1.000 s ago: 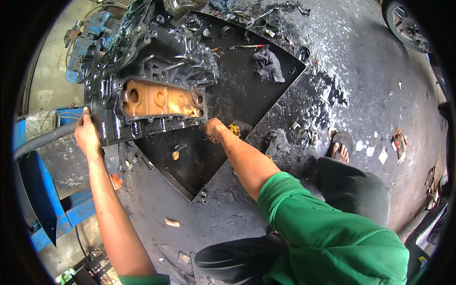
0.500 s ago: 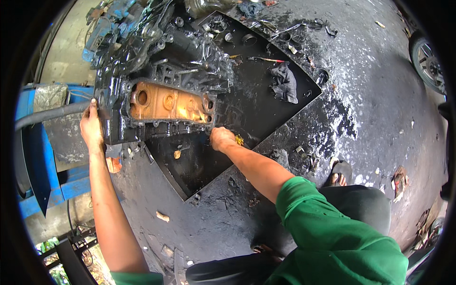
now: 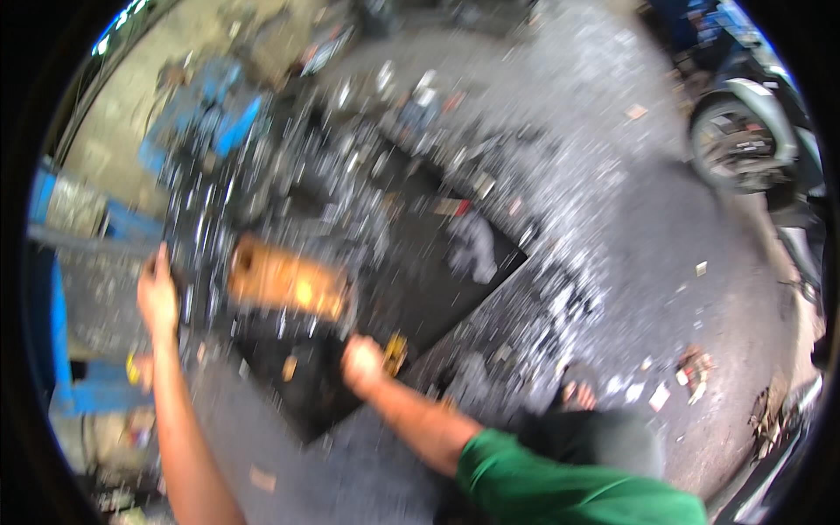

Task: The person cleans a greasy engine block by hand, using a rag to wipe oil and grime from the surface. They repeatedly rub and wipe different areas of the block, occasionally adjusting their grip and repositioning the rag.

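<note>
A dark, oily engine block [image 3: 297, 197] fills the upper left, smeared by motion. Its open side shows an orange-brown inner wall [image 3: 284, 280]. At the block's left end is my left hand [image 3: 159, 297], closed against the edge with the thumb pointing up, beside a grey bar [image 3: 92, 241]. My right hand [image 3: 362, 363] makes a fist at the block's near right corner; its fingertips are hidden. A yellow object [image 3: 395, 354], too blurred to name, lies just right of that fist.
Beneath the block spreads a black tray [image 3: 420, 280] holding a grey rag [image 3: 472, 248]. Blue metal framing [image 3: 105, 394] stands at left. Loose parts and scraps litter the oily floor [image 3: 604, 254]. A wheeled vehicle [image 3: 739, 140] is at the upper right.
My view has swung, so the tray and block appear lower and the vehicle shows more fully. Both hands keep their places at the block.
</note>
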`<state>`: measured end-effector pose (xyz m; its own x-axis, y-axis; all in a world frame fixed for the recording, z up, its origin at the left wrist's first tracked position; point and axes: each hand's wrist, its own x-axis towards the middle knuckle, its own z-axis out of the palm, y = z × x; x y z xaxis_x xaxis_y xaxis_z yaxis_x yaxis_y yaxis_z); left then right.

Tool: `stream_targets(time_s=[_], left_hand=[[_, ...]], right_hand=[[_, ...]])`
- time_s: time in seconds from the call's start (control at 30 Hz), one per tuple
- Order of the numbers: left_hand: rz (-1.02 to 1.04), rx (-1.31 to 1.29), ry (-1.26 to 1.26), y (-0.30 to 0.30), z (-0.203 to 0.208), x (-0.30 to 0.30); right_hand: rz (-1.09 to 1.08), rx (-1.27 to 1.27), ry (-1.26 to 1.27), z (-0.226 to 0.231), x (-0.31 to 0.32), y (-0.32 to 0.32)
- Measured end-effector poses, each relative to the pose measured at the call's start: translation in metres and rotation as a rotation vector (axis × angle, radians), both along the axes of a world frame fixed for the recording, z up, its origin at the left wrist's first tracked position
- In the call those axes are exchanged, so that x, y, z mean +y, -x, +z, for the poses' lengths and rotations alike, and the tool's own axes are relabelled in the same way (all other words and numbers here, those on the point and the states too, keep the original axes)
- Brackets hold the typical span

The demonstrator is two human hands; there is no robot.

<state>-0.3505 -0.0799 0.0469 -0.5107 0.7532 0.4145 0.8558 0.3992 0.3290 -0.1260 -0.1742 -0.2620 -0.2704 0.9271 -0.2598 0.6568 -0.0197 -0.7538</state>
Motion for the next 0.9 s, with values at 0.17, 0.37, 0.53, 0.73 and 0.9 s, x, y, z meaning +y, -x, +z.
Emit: stream_targets(time_s=[0.17, 0.37, 0.53, 0.73, 0.9], left_hand=[[0.098, 0.017, -0.032, -0.016, -0.007, 0.006], [0.129, 0.043, -0.059, -0.033, -0.005, 0.003], [0.179, 0.070, 0.013, -0.048, 0.007, -0.001], [0.128, 0.102, -0.068, -0.054, 0.003, -0.003], [0.179, 0.085, -0.003, -0.054, 0.007, -0.004]], right_hand=[[0.062, 0.084, 0.246, 0.024, -0.005, 0.003], [-0.117, 0.089, 0.512, 0.050, 0.004, 0.009], [-0.134, 0.135, 0.394, 0.059, 0.002, 0.017], [-0.038, 0.006, -0.071, 0.036, -0.004, 0.008], [-0.106, 0.119, 0.115, 0.033, -0.002, 0.004]])
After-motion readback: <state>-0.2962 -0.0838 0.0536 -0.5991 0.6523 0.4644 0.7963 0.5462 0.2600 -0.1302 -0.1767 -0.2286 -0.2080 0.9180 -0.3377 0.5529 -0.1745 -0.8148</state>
